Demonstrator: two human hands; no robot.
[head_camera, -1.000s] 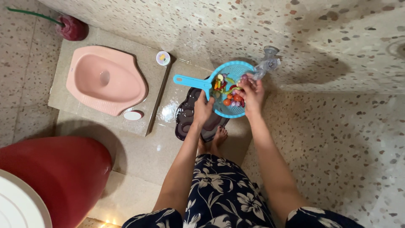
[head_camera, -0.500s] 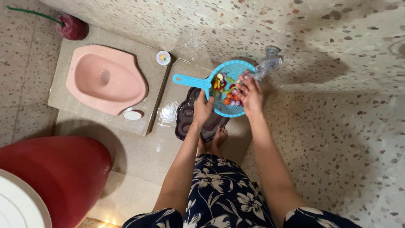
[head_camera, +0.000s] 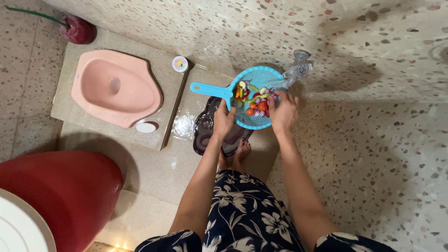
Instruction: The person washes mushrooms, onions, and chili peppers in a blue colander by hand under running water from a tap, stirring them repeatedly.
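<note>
Since a moment ago my right hand (head_camera: 282, 112) has slid from inside the blue strainer (head_camera: 254, 95) to its near rim, fingers curled on it; my left hand (head_camera: 224, 120) grips the rim near the handle; cut vegetables (head_camera: 254, 100) lie inside, under the tap (head_camera: 298, 70).

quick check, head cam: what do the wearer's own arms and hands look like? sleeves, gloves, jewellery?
Both arms are bare from hand to above the elbow: no sleeves reach into view. The left hand and right hand are ungloved; no rings, bracelets or watch are discernible. The only clothing visible is a dark navy garment with a white floral print over the lap. One bare foot shows below.
</note>
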